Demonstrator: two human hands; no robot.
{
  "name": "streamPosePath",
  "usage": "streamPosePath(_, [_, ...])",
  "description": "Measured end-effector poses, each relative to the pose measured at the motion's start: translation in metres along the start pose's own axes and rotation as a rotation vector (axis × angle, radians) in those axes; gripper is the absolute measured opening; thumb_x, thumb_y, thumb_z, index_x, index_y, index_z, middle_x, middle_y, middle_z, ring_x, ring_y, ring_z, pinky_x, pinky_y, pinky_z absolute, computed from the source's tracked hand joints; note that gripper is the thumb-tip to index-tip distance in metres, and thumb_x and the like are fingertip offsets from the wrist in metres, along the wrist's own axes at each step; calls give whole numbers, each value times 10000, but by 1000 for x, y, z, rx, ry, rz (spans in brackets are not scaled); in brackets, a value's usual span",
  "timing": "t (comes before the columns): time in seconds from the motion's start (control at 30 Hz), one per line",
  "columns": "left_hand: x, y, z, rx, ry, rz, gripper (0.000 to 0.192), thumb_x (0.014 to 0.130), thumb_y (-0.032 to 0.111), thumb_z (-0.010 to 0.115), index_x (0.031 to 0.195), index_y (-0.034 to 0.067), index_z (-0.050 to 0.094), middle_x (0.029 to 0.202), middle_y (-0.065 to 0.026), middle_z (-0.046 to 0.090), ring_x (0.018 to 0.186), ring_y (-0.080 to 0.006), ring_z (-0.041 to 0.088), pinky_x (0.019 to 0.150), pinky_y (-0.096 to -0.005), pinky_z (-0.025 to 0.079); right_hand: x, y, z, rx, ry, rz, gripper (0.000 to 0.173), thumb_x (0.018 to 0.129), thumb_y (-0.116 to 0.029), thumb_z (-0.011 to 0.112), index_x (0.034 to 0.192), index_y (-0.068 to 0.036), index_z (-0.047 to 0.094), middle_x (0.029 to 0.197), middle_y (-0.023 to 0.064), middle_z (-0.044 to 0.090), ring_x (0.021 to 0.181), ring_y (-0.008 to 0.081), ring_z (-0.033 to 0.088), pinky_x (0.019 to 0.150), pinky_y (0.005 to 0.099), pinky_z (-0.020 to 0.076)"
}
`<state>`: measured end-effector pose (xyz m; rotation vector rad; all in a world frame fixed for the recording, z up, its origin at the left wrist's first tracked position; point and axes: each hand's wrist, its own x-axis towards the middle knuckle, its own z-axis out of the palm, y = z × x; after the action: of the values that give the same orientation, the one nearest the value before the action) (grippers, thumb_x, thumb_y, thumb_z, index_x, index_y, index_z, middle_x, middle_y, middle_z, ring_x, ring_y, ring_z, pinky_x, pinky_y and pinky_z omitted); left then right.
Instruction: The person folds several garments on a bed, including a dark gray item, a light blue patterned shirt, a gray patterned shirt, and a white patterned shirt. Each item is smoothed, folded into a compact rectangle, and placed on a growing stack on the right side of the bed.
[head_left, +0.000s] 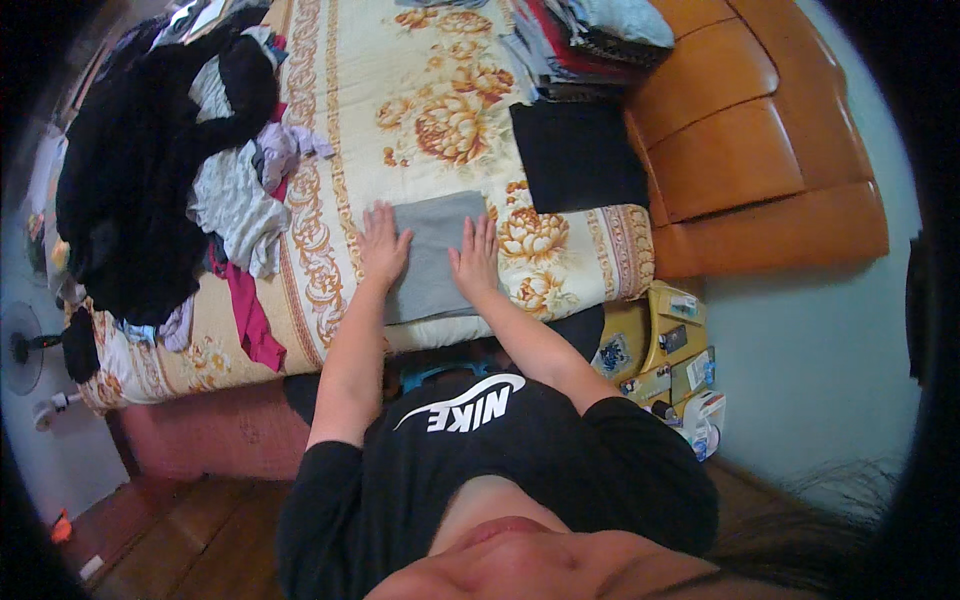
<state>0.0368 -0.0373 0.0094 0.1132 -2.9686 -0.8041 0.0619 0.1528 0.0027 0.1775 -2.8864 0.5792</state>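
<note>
A grey folded cloth, likely a garment (433, 259), lies flat near the front edge of the bed. My left hand (385, 244) rests palm down along its left side, fingers pointing away from me. On the right edge of the grey cloth lies my right hand (475, 255), also flat, the thumb apart from the fingers. Neither hand grips anything. To the right, a black folded cloth (581, 156) sits on the same flowered bedcover (360, 161).
A loose heap of black clothing (142, 172) with a crumpled white garment (240, 202) covers the bed's left. Stacked folded clothes (551, 45) stand far right against the orange padded headboard (727, 142). A cluttered yellow nightstand (660, 330) is at lower right, a fan (22, 345) far left.
</note>
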Motion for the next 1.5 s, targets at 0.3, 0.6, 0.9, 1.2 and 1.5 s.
streamPosePath(0.3, [-94,-46,-27,298,388,-264,532,865,201,478,1355,37,349,1415,-186,327,1349,-291,245,1080,-502,161,9,59,-20,1045,-665,681,589,764,-214,702,1237,34,451,1180,147,557,1071,236,536,919,352,422])
streamPosePath(0.6, [-77,-40,-25,333,333,-381,472,870,213,464,1319,78,408,1417,-135,340,1346,-269,256,1072,-521,162,16,15,-65,1303,-752,559,558,785,-137,675,1270,2,438,1175,111,563,1050,200,545,910,333,437])
streamPosePath(0.9, [-77,-45,-21,337,329,-356,468,870,201,461,1313,59,409,1415,-145,336,1345,-289,253,1063,-535,163,158,-32,-147,1409,-571,400,561,754,-146,702,1238,-17,452,1082,113,595,926,207,603,763,355,516])
streamPosePath(1.2, [-75,-42,-25,347,290,-378,488,849,178,470,1316,54,398,1413,-152,330,1343,-298,249,1067,-529,146,412,1,-333,1917,403,195,471,742,-120,707,1165,-79,504,1067,105,590,927,291,600,762,470,515])
streamPosePath(1.5, [-73,-44,-21,382,348,-318,462,836,157,486,1278,37,428,1369,-182,360,1323,-304,278,1057,-527,160,479,204,-215,1758,578,620,409,779,-61,651,1164,-28,516,1162,112,540,979,295,557,782,482,484])
